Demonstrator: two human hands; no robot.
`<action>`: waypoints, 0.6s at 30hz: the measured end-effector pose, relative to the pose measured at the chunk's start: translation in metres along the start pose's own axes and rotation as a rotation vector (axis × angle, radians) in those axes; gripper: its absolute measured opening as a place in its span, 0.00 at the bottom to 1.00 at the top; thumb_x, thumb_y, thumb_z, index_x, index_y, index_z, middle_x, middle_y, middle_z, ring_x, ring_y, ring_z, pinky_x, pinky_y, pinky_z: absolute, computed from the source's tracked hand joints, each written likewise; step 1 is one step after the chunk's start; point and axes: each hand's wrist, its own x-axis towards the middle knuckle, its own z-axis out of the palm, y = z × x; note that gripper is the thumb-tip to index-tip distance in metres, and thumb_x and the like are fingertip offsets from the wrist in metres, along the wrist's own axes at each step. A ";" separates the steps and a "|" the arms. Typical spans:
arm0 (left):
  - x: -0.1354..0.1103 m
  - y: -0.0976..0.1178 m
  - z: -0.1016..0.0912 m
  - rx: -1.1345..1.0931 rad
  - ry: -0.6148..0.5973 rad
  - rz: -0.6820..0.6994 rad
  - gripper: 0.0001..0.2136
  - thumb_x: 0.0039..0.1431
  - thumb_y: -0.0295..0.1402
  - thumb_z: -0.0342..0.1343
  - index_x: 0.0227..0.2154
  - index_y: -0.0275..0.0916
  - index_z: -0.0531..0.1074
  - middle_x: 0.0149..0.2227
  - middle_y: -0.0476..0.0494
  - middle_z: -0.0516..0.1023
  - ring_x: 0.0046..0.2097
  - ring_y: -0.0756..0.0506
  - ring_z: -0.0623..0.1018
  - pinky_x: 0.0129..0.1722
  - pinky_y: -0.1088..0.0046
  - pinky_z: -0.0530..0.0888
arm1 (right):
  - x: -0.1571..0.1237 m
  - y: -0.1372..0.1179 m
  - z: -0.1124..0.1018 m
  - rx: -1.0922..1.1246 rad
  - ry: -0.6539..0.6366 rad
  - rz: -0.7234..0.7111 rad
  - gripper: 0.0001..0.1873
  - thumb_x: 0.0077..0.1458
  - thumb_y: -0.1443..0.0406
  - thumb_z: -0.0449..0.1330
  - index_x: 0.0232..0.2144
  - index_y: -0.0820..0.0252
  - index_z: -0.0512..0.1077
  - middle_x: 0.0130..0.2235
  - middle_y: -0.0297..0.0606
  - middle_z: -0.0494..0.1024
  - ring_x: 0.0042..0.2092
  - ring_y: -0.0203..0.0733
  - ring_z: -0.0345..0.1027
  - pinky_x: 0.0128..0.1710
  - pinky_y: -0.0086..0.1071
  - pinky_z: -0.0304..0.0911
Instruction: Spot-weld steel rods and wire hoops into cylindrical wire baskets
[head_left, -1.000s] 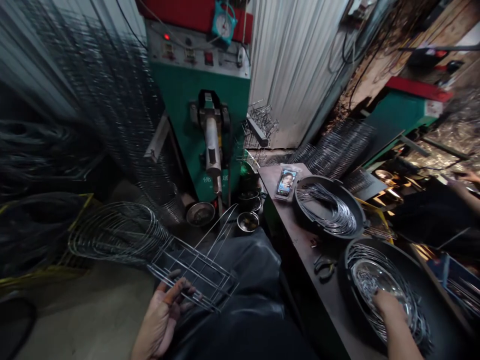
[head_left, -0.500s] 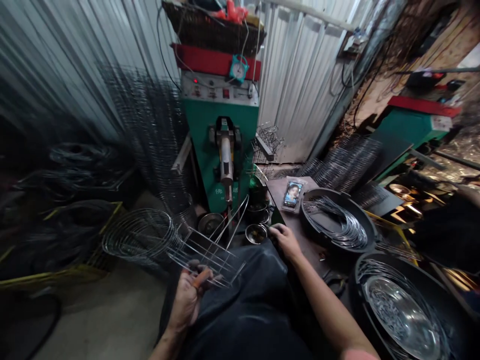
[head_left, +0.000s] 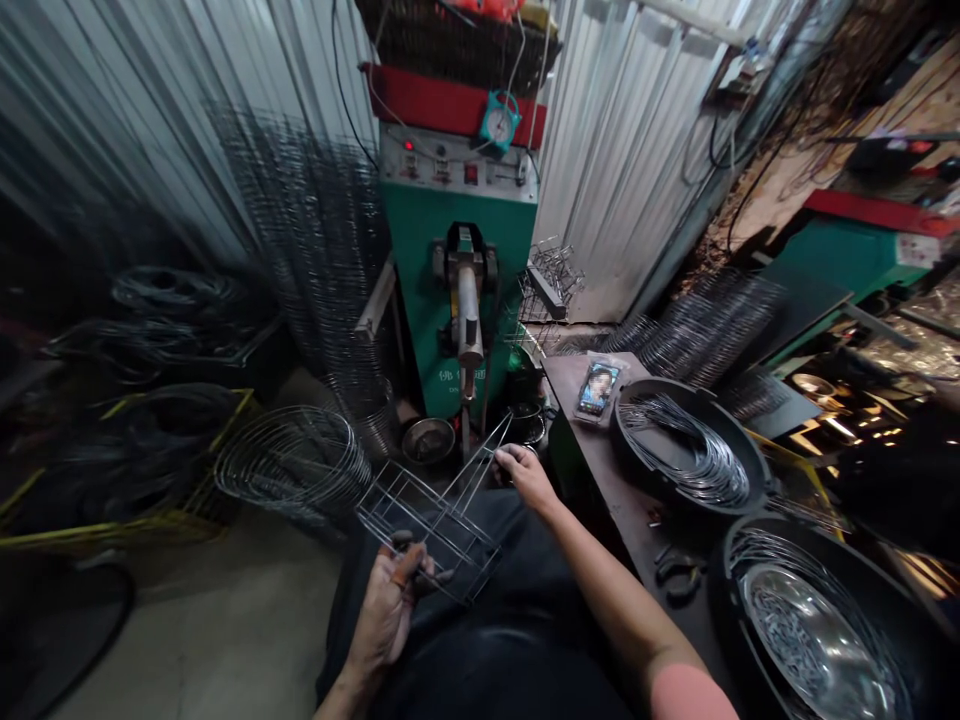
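Note:
My left hand (head_left: 390, 600) is closed around the near edge of a wire rack (head_left: 427, 510), a grid of thin metal rods, held above my dark apron. A brown wrap covers one of its fingers. From the rack's far side a narrow pair of wire prongs (head_left: 480, 462) points toward the machine. My right hand (head_left: 525, 475) pinches at these prongs with thumb and forefinger; whether a small piece is also between the fingertips is hidden. Beyond the prongs stands a green welding machine (head_left: 405, 260), its electrode arm (head_left: 468, 310) pointing down.
Tall stacked wire frames (head_left: 322, 240) and a coil of wire rings (head_left: 289, 460) stand left. On the right-hand table (head_left: 637, 545) are a phone (head_left: 598, 388), pliers (head_left: 679, 575), a black pan (head_left: 626, 465) of bent wires and a steel bowl (head_left: 847, 650) of small parts.
My right hand has moved left from the table's edge to the prongs, and its fingers are closed there. The left hand keeps its hold on the rack. The whole view has shifted slightly.

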 end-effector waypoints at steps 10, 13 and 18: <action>0.023 0.013 0.017 -0.034 0.080 -0.042 0.18 0.40 0.33 0.65 0.33 0.40 0.62 0.22 0.56 0.67 0.26 0.52 0.69 0.30 0.69 0.74 | 0.033 0.005 0.005 0.052 0.035 0.016 0.15 0.45 0.55 0.59 0.21 0.61 0.65 0.20 0.28 0.64 0.21 0.29 0.56 0.20 0.25 0.54; 0.031 0.014 0.021 -0.058 0.094 -0.033 0.19 0.38 0.32 0.66 0.33 0.40 0.63 0.24 0.56 0.67 0.27 0.52 0.69 0.29 0.71 0.74 | 0.042 0.005 0.007 0.084 0.062 0.023 0.14 0.45 0.56 0.59 0.21 0.61 0.65 0.20 0.28 0.64 0.20 0.28 0.56 0.20 0.24 0.53; 0.043 0.013 0.027 -0.084 0.121 -0.031 0.18 0.37 0.33 0.66 0.31 0.40 0.65 0.24 0.55 0.67 0.27 0.52 0.70 0.27 0.74 0.73 | 0.057 0.008 0.010 0.117 0.121 0.040 0.13 0.44 0.57 0.60 0.20 0.61 0.64 0.19 0.28 0.64 0.20 0.28 0.56 0.20 0.24 0.52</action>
